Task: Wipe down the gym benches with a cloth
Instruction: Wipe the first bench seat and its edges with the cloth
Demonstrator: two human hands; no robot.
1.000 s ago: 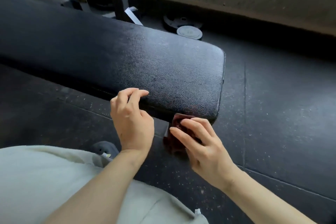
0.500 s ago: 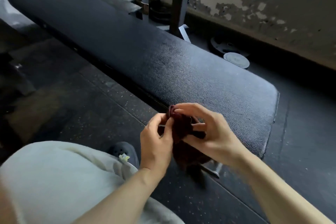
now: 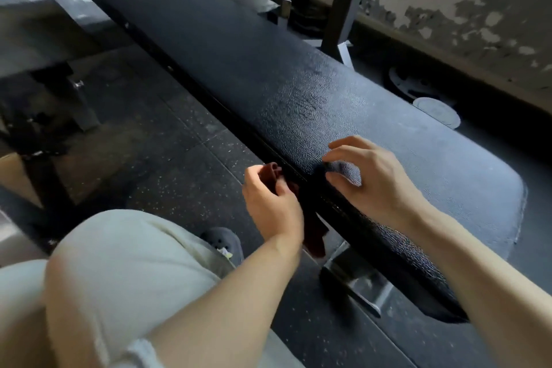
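Floor point(image 3: 179, 182): dark speckled rubber matting with seams running across it, spreading under everything in the room.
Bench point(image 3: 298, 92): a long black pad with a pebbled vinyl skin, running from the far left corner down to the near right; its rounded near end sits on the right, and a metal foot point(image 3: 355, 281) shows beneath the near edge.
Wall point(image 3: 478, 18): grey, with the paint flaking off in pale patches, behind the bench on the right.
Rack uprights point(image 3: 343, 9): dark steel posts standing past the far side of the bench.
Second bench point(image 3: 35, 39): another dark padded piece on a steel frame, off to the left and well apart from the hands.
Trousers point(image 3: 119, 272): pale cloth over a bent knee in the near left, with a grey perforated shoe point(image 3: 222, 240) just beyond it on the floor.
Weight plates point(image 3: 436, 112): a pale disc lying flat on the floor beyond the bench, a darker one just behind it.
Right hand point(image 3: 370, 176): over the near edge of the pad, fingers curled, thumb and forefinger pinching the dark end of the cloth against the vinyl.
Left hand point(image 3: 271, 197): just off the bench's near side, fingers and thumb closed around the other end of the cloth.
Cloth point(image 3: 313, 233): dark maroon, held by both hands, stretched between them across the bench's near edge; the slack hangs down below the left hand, beside the pad's side.
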